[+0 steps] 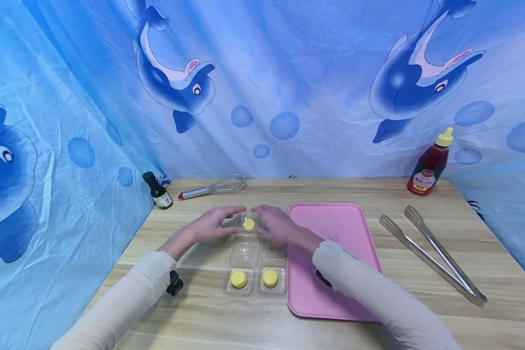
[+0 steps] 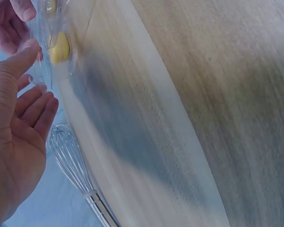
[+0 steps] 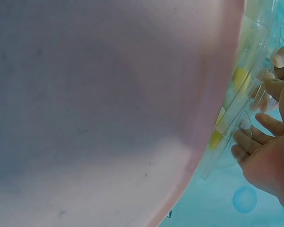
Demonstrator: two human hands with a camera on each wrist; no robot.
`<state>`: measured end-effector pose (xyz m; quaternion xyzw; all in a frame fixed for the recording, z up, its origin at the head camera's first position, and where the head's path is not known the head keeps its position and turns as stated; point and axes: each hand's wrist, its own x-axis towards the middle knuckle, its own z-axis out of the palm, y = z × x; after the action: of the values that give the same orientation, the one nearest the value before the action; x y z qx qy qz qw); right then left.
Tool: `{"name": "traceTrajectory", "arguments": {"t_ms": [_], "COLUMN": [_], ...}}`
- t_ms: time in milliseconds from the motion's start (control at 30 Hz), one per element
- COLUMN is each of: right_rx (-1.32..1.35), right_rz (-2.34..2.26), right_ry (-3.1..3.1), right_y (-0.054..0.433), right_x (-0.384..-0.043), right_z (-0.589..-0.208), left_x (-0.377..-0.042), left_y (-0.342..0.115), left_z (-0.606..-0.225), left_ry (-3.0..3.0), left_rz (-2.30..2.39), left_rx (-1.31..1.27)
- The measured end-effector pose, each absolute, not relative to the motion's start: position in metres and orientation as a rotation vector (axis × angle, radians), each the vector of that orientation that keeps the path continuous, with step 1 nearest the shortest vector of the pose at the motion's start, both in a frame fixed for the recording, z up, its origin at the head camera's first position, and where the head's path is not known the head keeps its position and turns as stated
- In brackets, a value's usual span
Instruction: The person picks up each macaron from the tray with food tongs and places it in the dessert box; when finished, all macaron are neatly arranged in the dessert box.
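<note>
Both hands are at a small clear plastic box point(image 1: 245, 214) that has a yellow macaron point(image 1: 249, 224) in it, the farthest of the boxes. My left hand point(image 1: 214, 223) holds its left side, thumb nearer me and fingers behind. From the right, my right hand point(image 1: 276, 224) grips the same box, with its thumb on the near side. In the right wrist view, the right fingers point(image 3: 246, 142) curl about the clear plastic. Closer to me, a yellow macaron point(image 1: 238, 279) and a second macaron point(image 1: 270, 278) sit in clear boxes whose lids point(image 1: 245, 250) lie folded back.
A pink tray point(image 1: 332, 301) lies right of the boxes, under the right forearm. Metal tongs point(image 1: 437, 257) are farther right, with a red sauce bottle point(image 1: 428, 167) behind. A whisk point(image 1: 214, 187) and a small dark bottle point(image 1: 158, 191) stand at the back left.
</note>
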<state>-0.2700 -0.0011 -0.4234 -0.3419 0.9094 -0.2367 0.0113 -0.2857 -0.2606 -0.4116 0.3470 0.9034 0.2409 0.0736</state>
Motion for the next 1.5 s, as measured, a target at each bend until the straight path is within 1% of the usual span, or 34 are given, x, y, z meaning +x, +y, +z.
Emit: {"name": "traceTrajectory", "arguments": {"t_ms": [300,567,900,1200,1500], "right_rx": [-1.067,-1.039,-1.023,-1.028,-1.025], "right_rz": [-0.668,-0.663,-0.653,-0.618,-0.65], "right_ry": [2.879,2.879,2.881,2.899,2.901], "right_y": [-0.003,-0.0038,-0.0047,-0.0041,-0.002], "right_x": [-0.2696,-0.2698,-0.2698,-0.2739,-0.2716], "right_z": [-0.427,-0.4271,-0.4256,-0.4231,-0.4193], "left_x": [-0.2823,-0.2792,-0.2817,-0.2867,-0.285], "left_y": [-0.2602,-0.2601,-0.2601,-0.2573,-0.255], "left_z": [-0.4131,-0.4104,-0.4102,-0.4105,-0.4058], "left_ry": [2.655,2.642,2.653,2.677,2.696], "left_rz": [0.727,0.735,0.697,0.664,0.66], "left_rx": [1.107,1.063,1.054,1.101,1.059]}}
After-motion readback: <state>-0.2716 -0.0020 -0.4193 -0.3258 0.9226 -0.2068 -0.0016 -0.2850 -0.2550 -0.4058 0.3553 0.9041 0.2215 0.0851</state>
